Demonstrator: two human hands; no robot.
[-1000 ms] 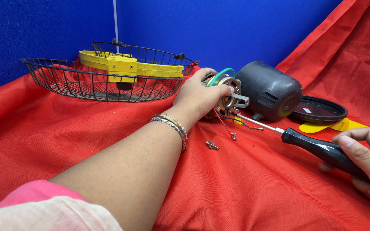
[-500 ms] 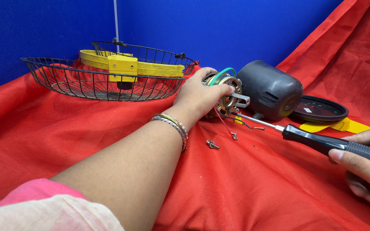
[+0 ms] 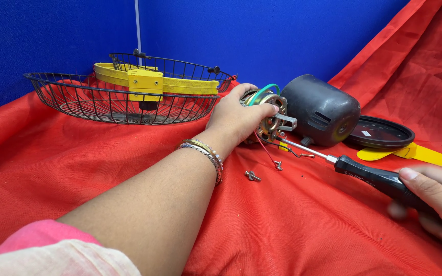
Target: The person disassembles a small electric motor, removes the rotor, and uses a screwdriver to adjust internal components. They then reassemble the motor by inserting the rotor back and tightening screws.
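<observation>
My left hand grips a small fan motor with copper windings and loose red and green wires, lying on a red cloth. At the lower right, my right hand holds a black-handled screwdriver. Its metal tip reaches the motor's lower front. A loose screw lies on the cloth just below the motor. A dark grey motor cover rests right behind the motor.
Two black wire fan guards with a yellow ring sit at the back left. A dark round cap and a yellow fan blade lie at the right. A blue wall stands behind.
My right hand has slid slightly back along the screwdriver handle and turned on it. The left hand and the motor have stayed in place.
</observation>
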